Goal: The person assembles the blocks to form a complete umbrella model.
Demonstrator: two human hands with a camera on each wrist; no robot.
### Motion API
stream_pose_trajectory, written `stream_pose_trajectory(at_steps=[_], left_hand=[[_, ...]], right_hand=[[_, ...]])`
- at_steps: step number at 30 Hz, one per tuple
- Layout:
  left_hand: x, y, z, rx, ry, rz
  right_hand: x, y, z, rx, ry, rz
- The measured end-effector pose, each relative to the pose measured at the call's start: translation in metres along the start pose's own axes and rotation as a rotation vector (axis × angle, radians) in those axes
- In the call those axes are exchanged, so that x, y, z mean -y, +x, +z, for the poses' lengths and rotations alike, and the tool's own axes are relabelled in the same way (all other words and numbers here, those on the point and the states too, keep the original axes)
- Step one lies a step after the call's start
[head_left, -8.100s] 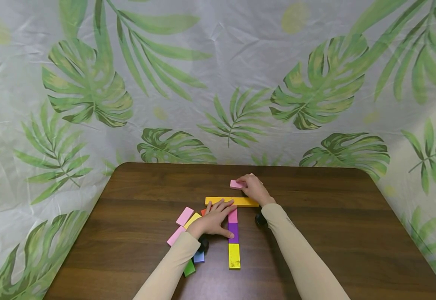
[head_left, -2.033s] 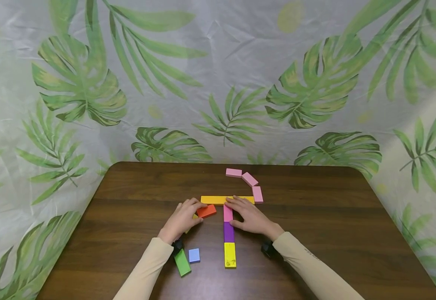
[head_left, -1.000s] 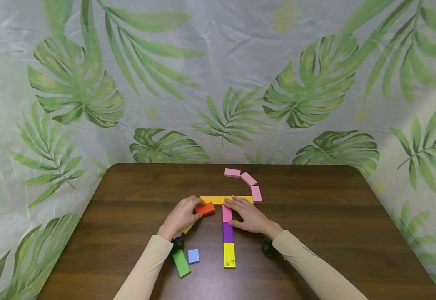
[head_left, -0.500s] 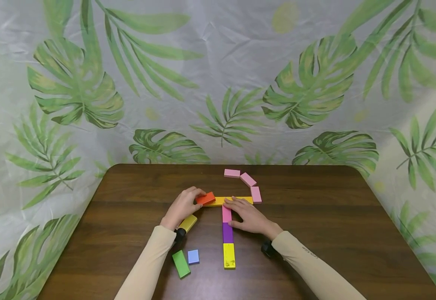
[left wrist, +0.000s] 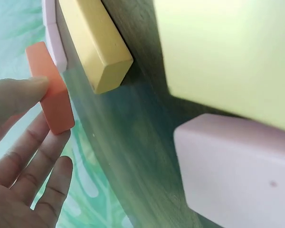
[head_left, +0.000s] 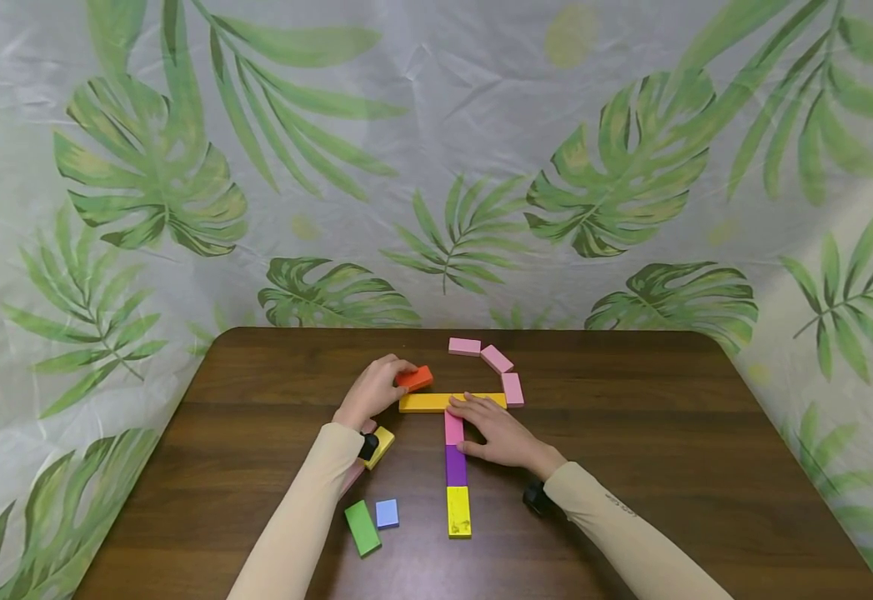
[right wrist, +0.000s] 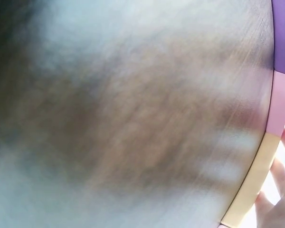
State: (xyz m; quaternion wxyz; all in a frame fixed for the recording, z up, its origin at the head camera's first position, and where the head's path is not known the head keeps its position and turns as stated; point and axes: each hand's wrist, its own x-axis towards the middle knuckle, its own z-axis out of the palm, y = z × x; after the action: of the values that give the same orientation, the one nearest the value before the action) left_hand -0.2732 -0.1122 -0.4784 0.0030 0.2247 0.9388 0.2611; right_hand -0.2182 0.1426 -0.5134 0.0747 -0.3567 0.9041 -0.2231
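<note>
My left hand [head_left: 372, 390] pinches a red wooden block [head_left: 415, 379] between thumb and fingers, just beyond the left end of a long orange-yellow bar [head_left: 421, 403]. In the left wrist view the red block [left wrist: 57, 95] looks raised and tilted. My right hand [head_left: 501, 432] rests with extended fingers on the bar and the pink block [head_left: 454, 429] below it. Under that pink block, a purple block [head_left: 456, 465] and a yellow block [head_left: 459, 512] continue a straight column. Pink blocks [head_left: 497, 359] curve up from the bar's right end.
Beside my left wrist lie a loose yellow block [head_left: 380, 447] and pink blocks [head_left: 352, 476], partly hidden by the arm. Nearer me are a green block [head_left: 363, 528] and a small blue block [head_left: 387, 514]. The brown table [head_left: 631, 400] ends at a leaf-print cloth [head_left: 466, 242].
My left hand has carried the red block from below the bar's left end to beyond it. Earlier, the right hand placed pink blocks into the curve; lately it stays still.
</note>
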Motion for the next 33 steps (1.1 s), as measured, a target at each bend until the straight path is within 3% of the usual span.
stream_pose_trajectory(at_steps=[9, 19, 33], left_hand=[[0.002, 0.017, 0.003, 0.04, 0.046, -0.072], [0.001, 0.028, 0.006, 0.1, 0.089, -0.139], [0.006, 0.031, 0.011, 0.116, 0.123, -0.13]], right_hand=[[0.001, 0.0, 0.001, 0.005, 0.004, 0.006], [-0.001, 0.001, 0.002, 0.0, 0.002, 0.002], [-0.001, 0.0, 0.001, 0.005, 0.008, 0.012]])
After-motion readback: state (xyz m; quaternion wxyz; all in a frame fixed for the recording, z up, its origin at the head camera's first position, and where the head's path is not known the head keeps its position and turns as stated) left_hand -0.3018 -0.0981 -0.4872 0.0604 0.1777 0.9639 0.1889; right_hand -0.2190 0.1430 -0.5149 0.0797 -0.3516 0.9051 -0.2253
